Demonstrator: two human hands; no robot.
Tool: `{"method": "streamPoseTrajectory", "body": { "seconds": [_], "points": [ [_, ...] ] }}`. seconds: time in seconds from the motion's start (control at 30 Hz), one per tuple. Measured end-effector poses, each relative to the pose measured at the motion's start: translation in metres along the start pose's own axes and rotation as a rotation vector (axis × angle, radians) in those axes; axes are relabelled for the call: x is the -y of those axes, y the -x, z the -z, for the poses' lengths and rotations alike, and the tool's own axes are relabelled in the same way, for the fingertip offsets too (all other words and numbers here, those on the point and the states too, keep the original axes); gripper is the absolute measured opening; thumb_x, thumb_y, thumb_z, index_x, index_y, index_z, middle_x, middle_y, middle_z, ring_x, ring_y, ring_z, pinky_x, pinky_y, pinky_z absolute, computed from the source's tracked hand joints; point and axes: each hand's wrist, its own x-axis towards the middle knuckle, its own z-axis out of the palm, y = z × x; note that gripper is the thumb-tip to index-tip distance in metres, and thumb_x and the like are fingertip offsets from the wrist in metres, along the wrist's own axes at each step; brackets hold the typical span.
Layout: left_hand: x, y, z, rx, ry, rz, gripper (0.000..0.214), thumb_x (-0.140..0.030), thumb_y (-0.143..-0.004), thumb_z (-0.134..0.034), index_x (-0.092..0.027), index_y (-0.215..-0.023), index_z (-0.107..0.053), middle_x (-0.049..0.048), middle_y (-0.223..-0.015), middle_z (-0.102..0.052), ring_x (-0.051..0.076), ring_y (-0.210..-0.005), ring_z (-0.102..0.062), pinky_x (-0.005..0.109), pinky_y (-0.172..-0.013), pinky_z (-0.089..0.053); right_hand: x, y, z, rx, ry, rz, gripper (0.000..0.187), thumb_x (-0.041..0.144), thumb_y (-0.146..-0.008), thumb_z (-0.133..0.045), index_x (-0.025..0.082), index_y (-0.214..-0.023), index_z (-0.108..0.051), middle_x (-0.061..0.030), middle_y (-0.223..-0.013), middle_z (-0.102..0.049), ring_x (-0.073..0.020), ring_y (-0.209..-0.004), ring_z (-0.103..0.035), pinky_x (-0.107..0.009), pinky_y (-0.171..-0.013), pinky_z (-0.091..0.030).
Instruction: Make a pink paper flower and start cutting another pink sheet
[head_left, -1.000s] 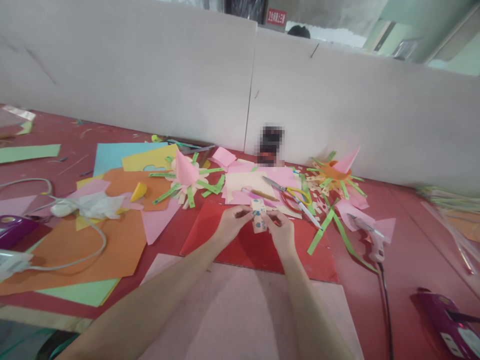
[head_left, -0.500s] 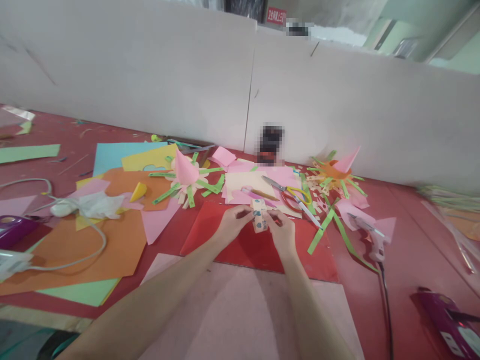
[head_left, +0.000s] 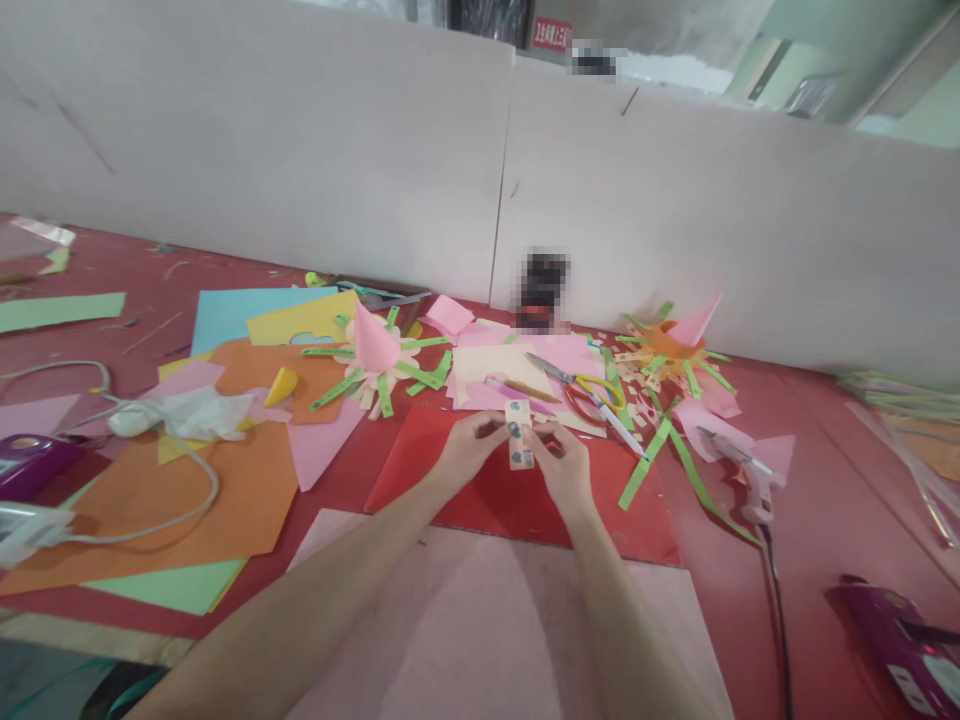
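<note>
Both of my hands meet over a red paper sheet [head_left: 480, 500] in the middle of the table. My left hand [head_left: 466, 452] and my right hand [head_left: 564, 466] each pinch a side of a small pale paper strip with blue marks [head_left: 520, 440], held upright between the fingertips. Just beyond the strip lie a pink pen [head_left: 517, 390] and scissors with yellow and red handles [head_left: 589, 385] on pale pink and cream paper. A large pale pink sheet [head_left: 480, 620] lies under my forearms.
Coloured paper sheets [head_left: 187, 480] cover the left of the red table, with a pink paper cone flower with green strips [head_left: 373, 350]. An orange paper flower [head_left: 667, 350], a glue gun [head_left: 742, 470] and purple devices [head_left: 892, 630] sit to the right. A white partition [head_left: 480, 170] runs behind.
The paper strip has turned slightly between my fingers and now stands more upright. Both hands stay in nearly the same place.
</note>
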Motion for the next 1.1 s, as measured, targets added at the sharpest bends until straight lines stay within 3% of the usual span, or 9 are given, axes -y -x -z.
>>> {"method": "streamPoseTrajectory", "body": {
  "seconds": [0.6, 0.8, 0.87, 1.0, 1.1],
  "points": [
    [0.002, 0.000, -0.002, 0.029, 0.113, 0.033, 0.017, -0.032, -0.072, -0.059, -0.016, -0.079, -0.063, 0.0024, -0.083, -0.067, 0.016, -0.080, -0.061, 0.027, -0.076, -0.047, -0.002, 0.000, 0.002, -0.022, 0.056, -0.073, 0.025, 0.041, -0.071, -0.059, 0.017, -0.073, -0.066, -0.0011, -0.068, -0.064, -0.0121, -0.060, -0.053, -0.023, -0.056, -0.041],
    [-0.006, 0.003, -0.001, 0.034, 0.036, 0.030, 0.017, -0.032, -0.072, -0.057, -0.017, -0.079, -0.063, 0.0032, -0.083, -0.068, 0.018, -0.079, -0.062, 0.029, -0.075, -0.047, -0.001, 0.001, 0.002, -0.038, 0.075, -0.086, 0.026, 0.041, -0.071, -0.059, 0.017, -0.076, -0.067, -0.0022, -0.072, -0.066, -0.0128, -0.062, -0.055, -0.024, -0.057, -0.042],
    [-0.010, 0.002, 0.007, -0.026, -0.097, -0.005, 0.017, -0.031, -0.075, -0.054, -0.018, -0.081, -0.064, 0.0035, -0.086, -0.067, 0.018, -0.081, -0.061, 0.029, -0.076, -0.046, -0.003, 0.001, 0.002, -0.044, 0.062, -0.097, 0.027, 0.043, -0.070, -0.060, 0.016, -0.074, -0.067, -0.0021, -0.070, -0.065, -0.0127, -0.060, -0.054, -0.023, -0.055, -0.042],
    [-0.015, -0.005, 0.040, -0.404, -0.415, -0.128, 0.021, -0.029, -0.081, -0.045, -0.018, -0.088, -0.061, 0.0059, -0.092, -0.066, 0.020, -0.087, -0.059, 0.031, -0.081, -0.043, -0.005, 0.000, 0.003, -0.079, 0.041, -0.099, 0.030, 0.045, -0.067, -0.061, 0.016, -0.072, -0.067, -0.0026, -0.068, -0.064, -0.0133, -0.060, -0.054, -0.024, -0.055, -0.043],
    [-0.014, -0.010, 0.066, -0.570, -0.698, -0.106, 0.021, -0.029, -0.082, -0.044, -0.018, -0.086, -0.061, 0.0084, -0.090, -0.065, 0.024, -0.092, -0.056, 0.039, -0.091, -0.034, -0.006, 0.000, 0.004, -0.092, 0.035, -0.092, 0.031, 0.046, -0.066, -0.061, 0.016, -0.072, -0.067, -0.0030, -0.068, -0.065, -0.0125, -0.057, -0.052, -0.025, -0.054, -0.043]
  ]
}}
